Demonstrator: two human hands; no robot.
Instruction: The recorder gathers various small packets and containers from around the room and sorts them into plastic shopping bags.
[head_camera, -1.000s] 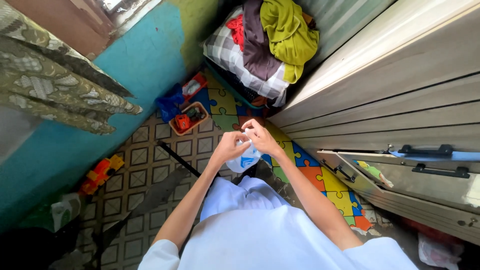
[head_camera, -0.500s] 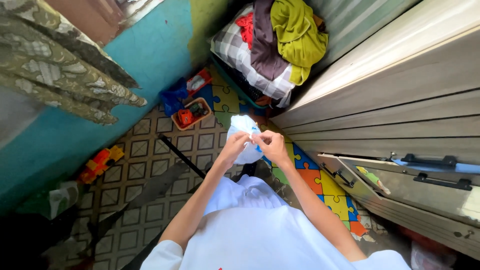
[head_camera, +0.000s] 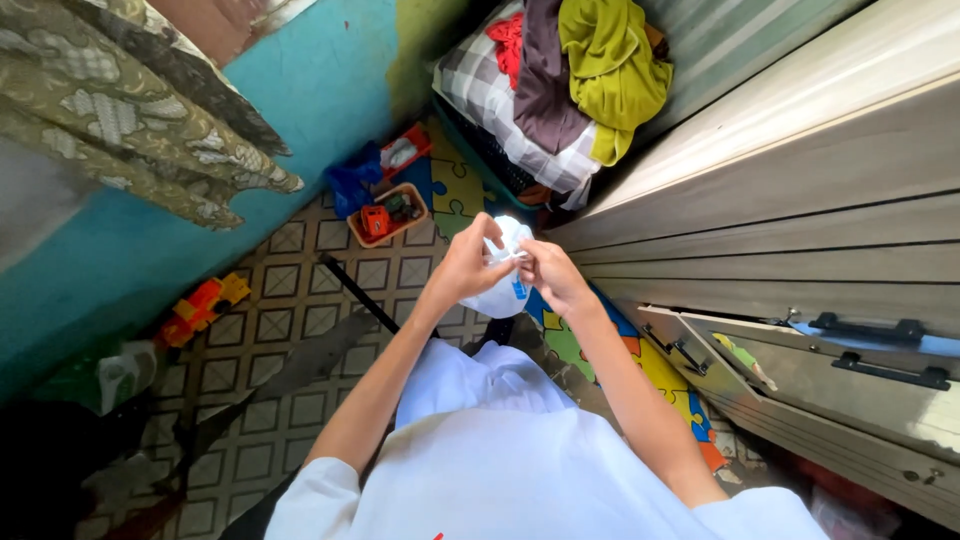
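Both hands are raised in front of my chest, pinching a small white plastic bag (head_camera: 502, 290) with a blue mark on it. My left hand (head_camera: 466, 268) grips its left side and top, fingers curled over the crumpled plastic. My right hand (head_camera: 552, 275) pinches the bag's top edge from the right, close against the left fingertips. The bag hangs below the fingers, partly hidden by my left hand. My white shirt fills the bottom of the view.
A pale chest of drawers (head_camera: 800, 250) stands at the right, with a lower drawer (head_camera: 730, 360) pulled open. A basket piled with clothes (head_camera: 560, 90) sits ahead. Toys lie on the patterned floor: an orange tray (head_camera: 388, 215) and a toy truck (head_camera: 203, 303). A coloured puzzle mat (head_camera: 570, 340) lies underfoot.
The view has tilted slightly. My hands have shifted the bag up and closer together, and my left hand now covers more of it, with the top bunched between the fingers.
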